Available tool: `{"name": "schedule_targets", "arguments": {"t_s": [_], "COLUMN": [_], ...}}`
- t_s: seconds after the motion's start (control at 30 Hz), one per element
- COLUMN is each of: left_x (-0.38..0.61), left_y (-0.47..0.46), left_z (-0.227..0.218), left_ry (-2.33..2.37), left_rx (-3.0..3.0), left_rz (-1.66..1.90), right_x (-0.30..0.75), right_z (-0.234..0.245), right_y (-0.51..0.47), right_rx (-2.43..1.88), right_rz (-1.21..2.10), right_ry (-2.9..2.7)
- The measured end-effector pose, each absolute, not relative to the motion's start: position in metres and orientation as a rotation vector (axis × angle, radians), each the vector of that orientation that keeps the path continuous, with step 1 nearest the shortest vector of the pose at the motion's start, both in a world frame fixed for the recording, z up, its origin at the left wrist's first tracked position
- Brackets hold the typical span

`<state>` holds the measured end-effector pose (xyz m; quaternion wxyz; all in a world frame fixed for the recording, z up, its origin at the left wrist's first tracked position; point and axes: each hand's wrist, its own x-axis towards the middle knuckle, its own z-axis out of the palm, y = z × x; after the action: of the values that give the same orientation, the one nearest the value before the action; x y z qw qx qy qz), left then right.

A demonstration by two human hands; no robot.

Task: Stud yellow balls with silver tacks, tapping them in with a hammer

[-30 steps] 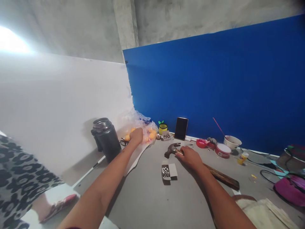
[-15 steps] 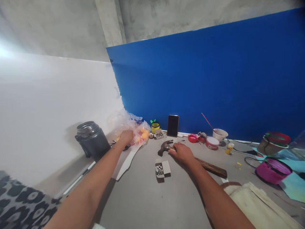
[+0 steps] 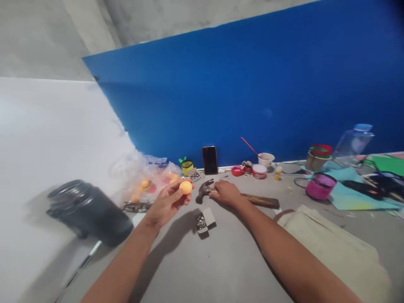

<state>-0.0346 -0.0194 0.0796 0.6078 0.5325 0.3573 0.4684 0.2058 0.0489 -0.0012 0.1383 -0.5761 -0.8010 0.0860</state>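
Note:
My left hand [image 3: 166, 205] pinches an orange ping-pong ball [image 3: 185, 187] between thumb and fingers, raised above the grey table. Fingers of my right hand [image 3: 226, 193] curl over the handle of a claw hammer [image 3: 260, 200] close to its head; the hammer lies on the table, claw to the left. Between the hands sits a small open white box [image 3: 208, 216] holding several shiny metal pieces, too small to name. Behind my left hand lies a clear plastic bag [image 3: 126, 172] with more orange balls in and around it.
A dark wide-mouthed flask [image 3: 94, 214] stands at left, beside eyeglasses [image 3: 137, 206]. A phone [image 3: 210, 160] leans on the blue wall. Along the back are a yellow cup [image 3: 187, 167] and a white bowl [image 3: 267, 159]. A pink pot [image 3: 320, 187] and cream cloth [image 3: 331, 248] lie at right.
My left hand has come out of the plastic bag, moving right and toward me with an orange ball. My right hand stays on the hammer. The view has turned to the right.

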Motion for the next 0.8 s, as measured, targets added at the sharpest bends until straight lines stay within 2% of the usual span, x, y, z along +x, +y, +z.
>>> {"name": "schedule_targets", "arguments": {"t_s": [0.3,0.63,0.73,0.8], "left_x": [-0.032,-0.029,-0.042,-0.062], "left_y": [-0.005,-0.005,0.001,0.008], "left_z": [0.044,0.035,0.044,0.053], "left_ry": [0.738,0.697,0.818,1.000], "left_rx": [0.942,0.863,0.921,1.041], "left_rz": [1.052,1.099,1.193,1.388], "right_x": [0.208,0.207,0.207,0.207], "right_z": [-0.001,-0.002,-0.004,-0.005], "right_y": [0.049,0.048,0.049,0.049], "right_rx": [-1.612,-1.653,-1.655,-1.645], "right_rz": [0.179,0.197,0.199,0.198], "right_ry": [-2.355,-2.363,-2.368,-2.366]}}
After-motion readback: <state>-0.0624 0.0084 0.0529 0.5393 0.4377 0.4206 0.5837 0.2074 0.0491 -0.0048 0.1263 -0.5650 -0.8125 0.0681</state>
